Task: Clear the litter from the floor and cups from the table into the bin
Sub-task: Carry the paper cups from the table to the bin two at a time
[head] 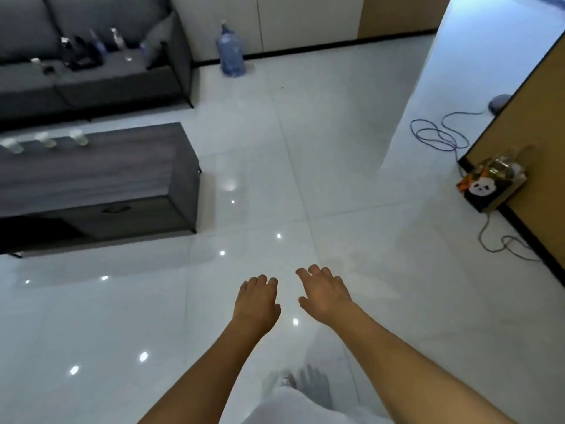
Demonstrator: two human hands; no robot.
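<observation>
Low in the middle of the frame, the left hand (258, 301) and the right hand (324, 293) reach out over the white tiled floor (336, 179), each grip released and holding nothing. At the left edge, three clear plastic cups (46, 140) stand in a row on the dark desk (91, 179). Far right, a panda-print box (486, 191) stuffed with litter sits against the wall.

Bare forearms, no sleeves, bare hands (290, 296), pale white garment below
</observation>
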